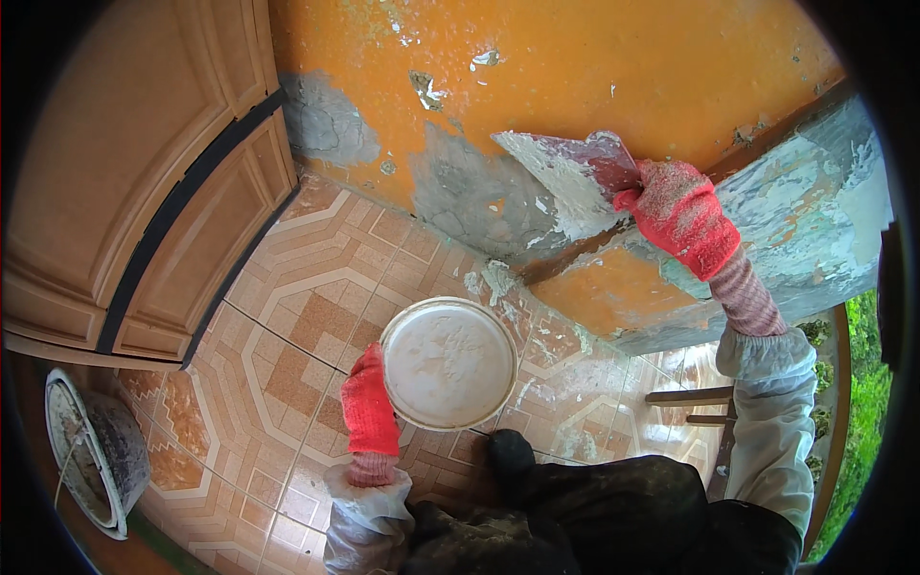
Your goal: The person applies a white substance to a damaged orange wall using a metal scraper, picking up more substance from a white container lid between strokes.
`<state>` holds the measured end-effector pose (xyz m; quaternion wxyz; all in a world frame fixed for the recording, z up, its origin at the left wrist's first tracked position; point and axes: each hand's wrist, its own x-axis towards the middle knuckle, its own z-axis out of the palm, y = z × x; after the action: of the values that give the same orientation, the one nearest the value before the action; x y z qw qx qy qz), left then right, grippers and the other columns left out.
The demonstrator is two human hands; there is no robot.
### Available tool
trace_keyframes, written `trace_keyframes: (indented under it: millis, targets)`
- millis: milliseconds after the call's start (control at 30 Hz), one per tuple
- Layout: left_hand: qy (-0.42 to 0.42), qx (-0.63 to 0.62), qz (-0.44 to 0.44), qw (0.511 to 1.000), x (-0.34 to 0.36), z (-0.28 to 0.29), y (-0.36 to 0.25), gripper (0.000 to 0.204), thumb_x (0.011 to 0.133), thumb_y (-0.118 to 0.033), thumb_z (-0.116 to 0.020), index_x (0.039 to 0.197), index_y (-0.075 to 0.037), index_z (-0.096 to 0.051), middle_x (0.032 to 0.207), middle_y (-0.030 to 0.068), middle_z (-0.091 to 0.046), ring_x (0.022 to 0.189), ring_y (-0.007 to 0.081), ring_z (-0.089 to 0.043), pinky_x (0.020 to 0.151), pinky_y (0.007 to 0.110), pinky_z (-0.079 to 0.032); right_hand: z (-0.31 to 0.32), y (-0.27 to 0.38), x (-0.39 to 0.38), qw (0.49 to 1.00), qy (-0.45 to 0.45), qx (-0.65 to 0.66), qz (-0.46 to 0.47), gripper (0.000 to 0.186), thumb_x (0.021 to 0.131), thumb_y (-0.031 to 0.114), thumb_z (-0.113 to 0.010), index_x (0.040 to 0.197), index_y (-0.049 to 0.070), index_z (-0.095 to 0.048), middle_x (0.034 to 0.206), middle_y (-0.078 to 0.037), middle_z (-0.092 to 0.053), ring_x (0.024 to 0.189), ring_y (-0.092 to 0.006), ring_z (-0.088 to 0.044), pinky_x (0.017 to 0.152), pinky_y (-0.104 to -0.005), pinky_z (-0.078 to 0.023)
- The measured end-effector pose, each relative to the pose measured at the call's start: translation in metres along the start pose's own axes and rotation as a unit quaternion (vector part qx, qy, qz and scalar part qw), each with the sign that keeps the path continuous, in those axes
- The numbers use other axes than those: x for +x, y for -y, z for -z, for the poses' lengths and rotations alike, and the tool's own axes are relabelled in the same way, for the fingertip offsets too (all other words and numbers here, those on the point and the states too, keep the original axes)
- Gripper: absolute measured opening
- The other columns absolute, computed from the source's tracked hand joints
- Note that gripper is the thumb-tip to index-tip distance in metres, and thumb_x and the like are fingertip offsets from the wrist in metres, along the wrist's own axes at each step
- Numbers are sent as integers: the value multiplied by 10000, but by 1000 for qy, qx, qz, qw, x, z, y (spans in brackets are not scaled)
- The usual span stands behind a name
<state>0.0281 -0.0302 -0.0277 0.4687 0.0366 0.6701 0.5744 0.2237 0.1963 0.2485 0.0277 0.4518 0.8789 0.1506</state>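
Observation:
In a red knit glove, my right hand (pixel 685 216) is closed around a putty knife (pixel 611 165) with a wide reddish blade. White putty (pixel 565 182) is spread thickly over much of that blade. The blade is at the lower part of the orange wall, in front of a grey bare patch (pixel 470 187); whether it touches the wall I cannot tell. My left hand (pixel 369 402), gloved in red too, grips the left rim of a round white bucket (pixel 448 362). Pale putty with a lumpy surface shows inside the bucket. The fingers on its rim are partly hidden.
A brown panelled door (pixel 144 144) stands at the left. Below it a dirty bucket (pixel 110 450) leans near the edge. Putty smears mark the patterned tile floor (pixel 316 335). A wooden stool (pixel 690 396) stands by my right leg, and a scraped wall corner (pixel 805 220) juts in at right.

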Motion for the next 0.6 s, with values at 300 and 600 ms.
trace_keyframes:
  millis: [300, 600]
  targets:
    - [-29, 14, -16, 999, 7, -3, 11, 516, 906, -504, -454, 948, -22, -633, 718, 83, -646, 660, 197, -605, 599, 363, -479, -1, 2, -6, 996, -60, -59, 19, 287, 771, 287, -648, 909, 36, -642, 799, -185, -635, 787, -363, -611, 706, -430, -480]
    - [-25, 120, -92, 988, 3, -1, 9, 431, 933, -440, -428, 995, -58, -618, 800, 127, -659, 728, 245, -642, 630, 358, -497, -6, -4, -6, 997, -62, -34, 37, 284, 782, 290, -636, 905, 35, -628, 800, -185, -640, 785, -360, -613, 701, -437, -485]
